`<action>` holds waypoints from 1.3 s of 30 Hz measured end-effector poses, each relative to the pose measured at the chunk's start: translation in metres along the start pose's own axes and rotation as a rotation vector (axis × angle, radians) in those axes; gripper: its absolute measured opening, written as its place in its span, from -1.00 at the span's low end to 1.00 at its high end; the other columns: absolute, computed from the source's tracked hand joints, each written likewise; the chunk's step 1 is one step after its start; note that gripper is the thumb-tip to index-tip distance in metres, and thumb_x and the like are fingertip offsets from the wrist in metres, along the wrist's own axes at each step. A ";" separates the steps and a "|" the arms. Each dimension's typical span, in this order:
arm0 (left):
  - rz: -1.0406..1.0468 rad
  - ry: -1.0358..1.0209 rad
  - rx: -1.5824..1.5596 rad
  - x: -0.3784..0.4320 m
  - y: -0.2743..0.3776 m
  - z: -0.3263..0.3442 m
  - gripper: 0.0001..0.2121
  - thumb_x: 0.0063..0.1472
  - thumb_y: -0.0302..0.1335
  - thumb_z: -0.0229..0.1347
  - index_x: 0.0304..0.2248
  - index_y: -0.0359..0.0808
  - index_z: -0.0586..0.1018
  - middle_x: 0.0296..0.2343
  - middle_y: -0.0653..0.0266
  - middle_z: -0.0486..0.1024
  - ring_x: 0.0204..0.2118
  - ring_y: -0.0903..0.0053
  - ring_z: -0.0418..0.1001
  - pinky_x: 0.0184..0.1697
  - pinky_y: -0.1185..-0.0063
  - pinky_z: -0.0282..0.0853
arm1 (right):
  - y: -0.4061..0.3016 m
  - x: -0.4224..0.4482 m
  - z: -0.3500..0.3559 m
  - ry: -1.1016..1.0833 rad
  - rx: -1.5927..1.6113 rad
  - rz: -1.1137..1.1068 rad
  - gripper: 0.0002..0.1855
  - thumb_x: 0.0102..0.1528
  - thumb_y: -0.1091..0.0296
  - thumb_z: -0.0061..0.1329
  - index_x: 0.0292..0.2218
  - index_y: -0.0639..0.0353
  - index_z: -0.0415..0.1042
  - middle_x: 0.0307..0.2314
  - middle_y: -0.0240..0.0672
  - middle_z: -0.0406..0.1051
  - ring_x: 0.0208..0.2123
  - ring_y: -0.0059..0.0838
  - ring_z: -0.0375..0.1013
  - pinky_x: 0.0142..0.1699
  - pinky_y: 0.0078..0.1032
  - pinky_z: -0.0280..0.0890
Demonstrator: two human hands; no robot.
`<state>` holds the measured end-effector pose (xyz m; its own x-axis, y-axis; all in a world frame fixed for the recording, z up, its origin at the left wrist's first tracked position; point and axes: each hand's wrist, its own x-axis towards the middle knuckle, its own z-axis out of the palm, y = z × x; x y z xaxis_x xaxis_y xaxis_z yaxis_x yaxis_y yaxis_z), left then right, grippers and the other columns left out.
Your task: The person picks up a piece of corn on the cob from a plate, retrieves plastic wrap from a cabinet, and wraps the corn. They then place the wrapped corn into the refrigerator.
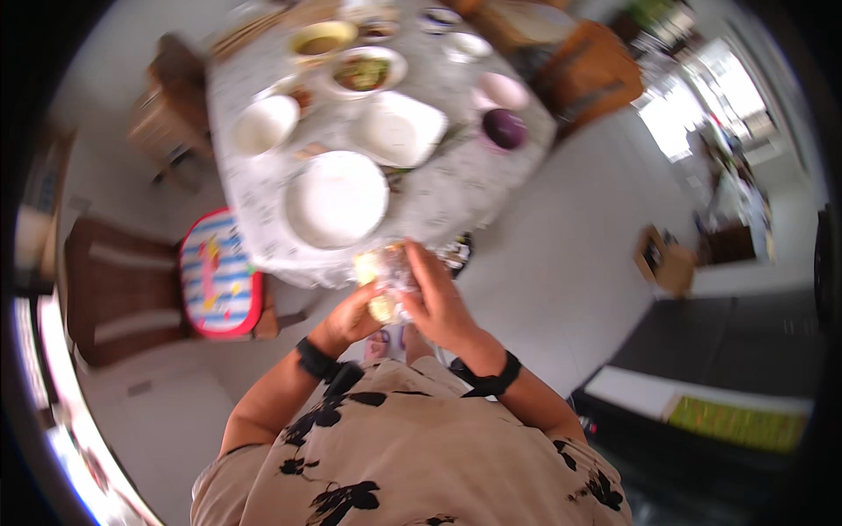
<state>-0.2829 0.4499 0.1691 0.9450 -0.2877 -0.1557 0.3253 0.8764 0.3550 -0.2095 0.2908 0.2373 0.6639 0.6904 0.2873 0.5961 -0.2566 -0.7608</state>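
Note:
Both my hands hold a yellowish item in clear plastic wrap [387, 279] in front of my body, just off the near edge of the table. My left hand [352, 315] grips its lower left side with the thumb on top. From the right, my right hand [437, 299] closes round the crinkled plastic. Blur hides what the yellow item is. Just beyond it a round white plate or shallow bowl [339, 200] sits near the edge of the table [447, 204], which has a pale patterned cover. A dark band is on each of my wrists.
A square white dish [401, 128], a white bowl [266, 125], a bowl of food [362, 71], a yellow bowl [322, 41] and a purple cup [504, 129] stand farther back. A wooden chair [118, 289] with a striped cushion [220, 273] is at left. A cardboard box [664, 263] lies at right.

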 end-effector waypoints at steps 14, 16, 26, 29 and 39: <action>-0.274 -0.147 0.277 0.106 -0.159 0.106 -0.26 0.04 -0.04 0.09 0.13 -0.25 0.16 0.08 0.05 0.20 0.11 0.18 0.21 0.18 0.27 0.10 | 0.033 -0.204 -0.176 0.375 0.029 0.169 -0.26 0.12 0.18 -0.04 0.19 0.20 -0.08 0.07 0.04 0.01 0.11 0.02 0.04 0.16 -0.25 0.02; -0.256 -0.172 0.223 0.135 -0.193 0.131 -0.26 0.04 -0.03 0.10 0.13 -0.22 0.17 0.06 0.04 0.22 0.10 0.15 0.21 0.18 0.23 0.09 | 0.057 -0.255 -0.214 0.448 0.094 0.319 -0.30 0.12 0.26 -0.04 0.18 0.21 -0.05 0.06 0.00 0.04 0.12 -0.08 0.05 0.17 -0.29 0.01; -0.364 -0.294 0.328 0.283 -0.322 0.217 -0.23 -0.04 -0.08 0.21 0.11 -0.22 0.18 0.01 0.04 0.27 0.10 0.20 0.21 0.14 0.16 0.14 | 0.147 -0.482 -0.344 0.886 0.253 0.775 -0.51 0.23 0.24 -0.22 0.13 0.21 0.08 -0.23 -0.21 0.36 -0.28 -0.48 0.39 -0.14 -0.57 0.27; -0.367 -0.310 0.371 0.335 -0.347 0.235 -0.28 -0.03 -0.14 0.20 0.09 -0.22 0.21 -0.01 0.09 0.30 0.06 0.24 0.26 0.10 0.22 0.20 | 0.182 -0.510 -0.375 1.004 0.309 0.768 -0.53 0.25 0.19 -0.27 0.11 0.22 0.11 -0.28 -0.27 0.39 -0.32 -0.50 0.42 -0.15 -0.57 0.27; -0.569 -0.315 0.301 0.553 -0.430 0.264 -0.43 0.10 -0.26 0.03 0.09 -0.21 0.19 -0.03 0.19 0.32 0.01 0.33 0.32 0.02 0.32 0.31 | 0.295 -0.565 -0.540 1.289 0.196 0.956 -0.56 0.27 0.18 -0.32 0.05 0.29 0.19 -0.39 -0.29 0.41 -0.38 -0.57 0.41 -0.22 -0.63 0.29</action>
<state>0.1087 -0.1875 0.1739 0.5761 -0.8062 -0.1349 0.7230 0.4256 0.5442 -0.1654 -0.5402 0.1648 0.7181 -0.6863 -0.1154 -0.2334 -0.0812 -0.9690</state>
